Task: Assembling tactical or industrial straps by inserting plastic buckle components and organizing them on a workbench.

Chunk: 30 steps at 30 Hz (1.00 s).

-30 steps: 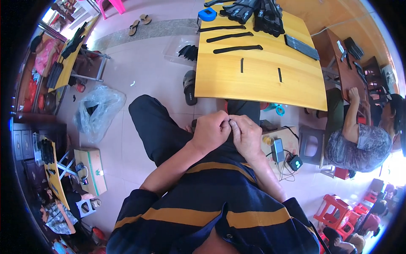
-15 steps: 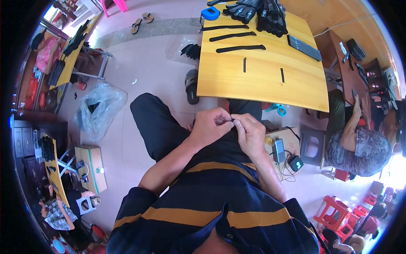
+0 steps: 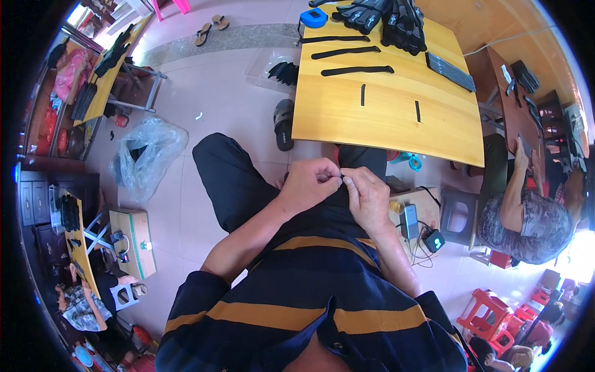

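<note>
My left hand (image 3: 312,185) and my right hand (image 3: 367,197) meet above my lap, just short of the table's near edge. Thumb and fingertips of both are pinched together at a tiny dark piece, mostly hidden by the fingers, so its kind cannot be made out. On the yellow wooden table (image 3: 396,136) ahead, two short black strips (image 3: 362,95) lie apart from each other. Beyond them are three long black straps (image 3: 357,70), each with a wider end. A stack of dark grey flat strips (image 3: 450,72) lies at the table's right side.
Bundles of black straps (image 3: 403,28) and a blue tape measure (image 3: 313,18) occupy the table's far end. A clear plastic bin (image 3: 263,71) and a dark slipper (image 3: 284,124) are left of the table. To the right, a person (image 3: 524,214) works at a brown table (image 3: 505,93).
Both hands keep the same pinch, almost unmoved. The view has shifted slightly, so the table appears a little further right. The person on the right has moved their arms slightly.
</note>
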Each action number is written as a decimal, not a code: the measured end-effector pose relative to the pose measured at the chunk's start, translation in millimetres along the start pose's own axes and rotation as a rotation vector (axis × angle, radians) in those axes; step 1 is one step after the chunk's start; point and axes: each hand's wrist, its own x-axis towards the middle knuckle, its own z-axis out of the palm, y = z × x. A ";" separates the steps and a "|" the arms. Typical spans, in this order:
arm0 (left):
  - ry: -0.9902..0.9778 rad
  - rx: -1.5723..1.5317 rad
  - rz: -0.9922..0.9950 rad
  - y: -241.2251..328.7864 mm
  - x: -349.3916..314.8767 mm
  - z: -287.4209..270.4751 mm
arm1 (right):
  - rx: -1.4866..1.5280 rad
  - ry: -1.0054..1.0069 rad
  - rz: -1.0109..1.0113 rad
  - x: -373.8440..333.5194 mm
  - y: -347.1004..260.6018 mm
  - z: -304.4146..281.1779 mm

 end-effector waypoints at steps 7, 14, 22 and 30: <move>0.131 0.344 0.220 13.7 -3.8 10.1 | -0.017 0.012 0.014 -2.2 2.1 2.3; 0.124 0.322 0.246 9.8 -0.3 10.7 | -0.031 0.050 -0.029 -2.3 4.0 2.8; 0.257 0.599 0.370 15.6 4.1 17.8 | 0.033 0.043 0.002 -2.1 6.8 4.7; 0.236 0.429 0.355 26.6 2.5 15.9 | 0.458 -0.145 0.265 7.4 14.1 -7.6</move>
